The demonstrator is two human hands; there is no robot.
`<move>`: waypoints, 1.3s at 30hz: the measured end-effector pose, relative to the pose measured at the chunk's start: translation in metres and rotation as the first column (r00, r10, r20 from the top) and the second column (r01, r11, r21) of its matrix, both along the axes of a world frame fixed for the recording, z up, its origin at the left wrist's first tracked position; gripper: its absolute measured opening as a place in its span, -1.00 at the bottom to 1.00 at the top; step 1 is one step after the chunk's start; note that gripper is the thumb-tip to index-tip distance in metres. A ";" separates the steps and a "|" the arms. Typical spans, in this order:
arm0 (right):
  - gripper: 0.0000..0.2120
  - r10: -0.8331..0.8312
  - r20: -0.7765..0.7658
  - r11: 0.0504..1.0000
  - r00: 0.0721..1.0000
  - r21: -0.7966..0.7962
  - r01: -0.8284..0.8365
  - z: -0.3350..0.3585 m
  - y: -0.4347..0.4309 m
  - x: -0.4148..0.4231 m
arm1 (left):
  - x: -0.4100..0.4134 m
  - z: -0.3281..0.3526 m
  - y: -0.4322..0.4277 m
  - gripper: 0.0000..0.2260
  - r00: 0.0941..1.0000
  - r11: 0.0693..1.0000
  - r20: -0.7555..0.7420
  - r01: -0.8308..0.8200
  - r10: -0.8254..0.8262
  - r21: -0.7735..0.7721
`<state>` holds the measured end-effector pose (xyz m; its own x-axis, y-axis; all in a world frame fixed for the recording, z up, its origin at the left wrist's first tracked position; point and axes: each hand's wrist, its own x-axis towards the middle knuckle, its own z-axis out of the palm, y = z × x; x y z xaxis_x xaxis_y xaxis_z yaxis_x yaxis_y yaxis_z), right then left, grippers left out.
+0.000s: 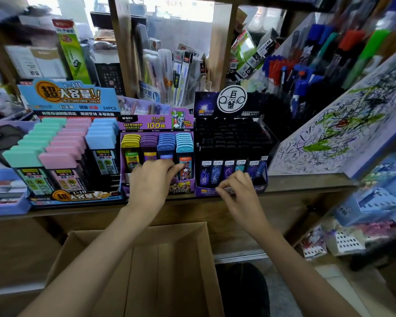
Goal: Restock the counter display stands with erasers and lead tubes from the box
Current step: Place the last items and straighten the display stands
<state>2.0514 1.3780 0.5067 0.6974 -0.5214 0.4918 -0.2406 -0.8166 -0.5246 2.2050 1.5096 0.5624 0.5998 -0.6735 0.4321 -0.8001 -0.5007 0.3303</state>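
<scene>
Left hand point(149, 182) touches flat, round-capped plastic lead tubes point(164, 144)

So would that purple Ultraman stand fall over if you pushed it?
Probably not easily: the purple Ultraman stand looks like thin cardboard, so light, but it sits close between the blue stand and the black stand. Its full rows of lead tubes likely weigh it down.
</scene>
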 end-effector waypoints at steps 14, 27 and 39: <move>-0.66 0.035 0.295 0.977 0.955 0.189 -0.095 0.055 0.070 0.035 | 0.004 0.001 0.027 -0.82 0.985 0.962 0.167 0.014 0.033 -0.274; -0.46 -0.036 0.160 0.938 0.987 0.346 -0.022 0.058 0.097 0.067 | 0.017 -0.008 0.047 -0.43 0.996 0.975 -0.081 -0.057 0.040 -0.217; -0.61 -0.347 0.292 0.829 0.891 0.540 0.146 0.090 -0.030 -0.003 | -0.047 0.035 -0.011 -0.52 0.866 0.877 -0.327 0.225 -0.380 -0.424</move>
<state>2.0487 1.3480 0.5967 0.3342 -0.8900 0.3101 -0.1079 -0.3630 -0.9255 2.1578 1.4984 0.5970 0.5611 -0.6917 0.4547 -0.6574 -0.0386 0.7525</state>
